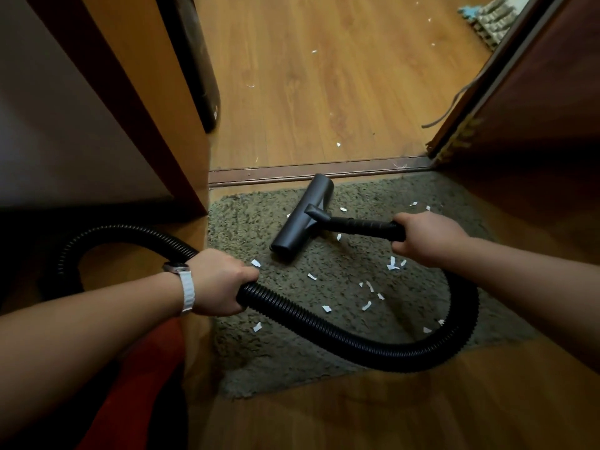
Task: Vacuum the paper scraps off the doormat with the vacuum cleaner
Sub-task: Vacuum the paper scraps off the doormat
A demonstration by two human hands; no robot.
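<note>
The vacuum head is set on the doormat. Its tube is gripped by the right hand, the hose by the left hand; paper scraps are scattered on the doormat.

We see a wood floor bearing a green mat beside the threshold, scattered scraps beyond, and a far rug.

Hose far end lost in dark at L (can't tell where it goes); wand rear hidden in R hand; rug top R cut by frame edge.
</note>
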